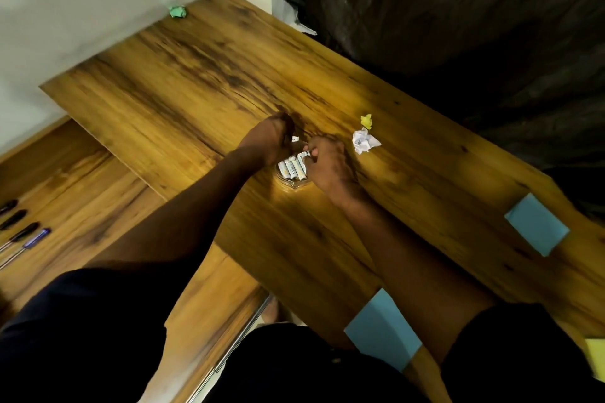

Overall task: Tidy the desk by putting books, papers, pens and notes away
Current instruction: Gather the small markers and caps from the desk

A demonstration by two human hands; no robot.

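My left hand (268,139) and my right hand (327,165) meet over a small glass dish (289,185) in the middle of the wooden desk (183,91). Several small white printed cylinders (293,169) lie side by side in the dish. With its fingers curled, my left hand pinches a small white piece at its fingertips. My right hand pinches the top end of one cylinder. A white crumpled paper (365,141) and a yellow one (366,121) lie just right of my hands. A green crumpled paper (177,11) sits in the far corner by the wall.
Two blue sticky-note pads lie on the desk: one at the right (537,227), one at the near edge (383,330). A yellow pad (596,358) shows at the right border. Several pens (19,234) lie on the lower wooden surface at the left. Dark plastic sheeting hangs behind the desk.
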